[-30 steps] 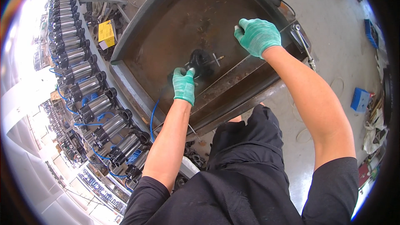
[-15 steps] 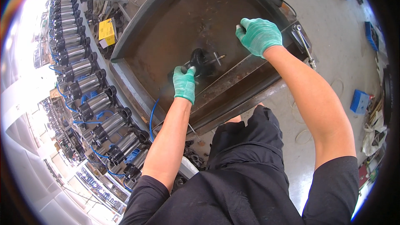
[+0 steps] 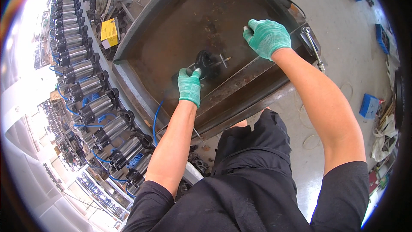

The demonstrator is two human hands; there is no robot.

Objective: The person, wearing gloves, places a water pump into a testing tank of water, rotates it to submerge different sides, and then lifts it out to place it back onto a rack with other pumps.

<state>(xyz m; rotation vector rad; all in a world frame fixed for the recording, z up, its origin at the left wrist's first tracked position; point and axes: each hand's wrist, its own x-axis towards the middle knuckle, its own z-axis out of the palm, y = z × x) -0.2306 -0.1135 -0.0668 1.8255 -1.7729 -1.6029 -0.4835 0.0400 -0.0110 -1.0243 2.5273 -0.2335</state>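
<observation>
My left hand [image 3: 189, 87], in a green knit glove, is closed on the near end of a dark, rounded black part [image 3: 206, 60] low in a wide metal tank [image 3: 148, 10] of brownish liquid. A thin metal crosspiece with a brass-coloured tip [image 3: 224, 60] sticks out of the part's right side. From beside this hand, a blue hose [image 3: 158, 116] runs over the near left of the tank. My right hand [image 3: 267, 38], gloved alike, hovers over the tank's right side. Its fingers are curled in, and their inner side is hidden.
A long row of shiny cylinders with black ends [image 3: 92, 88] lines the left side. A ratchet wrench [image 3: 314, 47] rests on the tank's right corner. Beyond the left wall is a yellow box [image 3: 109, 33]. A blue bin [image 3: 370, 105] stands on the floor at right.
More small bright specks and ripples show on the liquid beyond the black part, spread farther along the middle. Both hands have stayed almost in place.
</observation>
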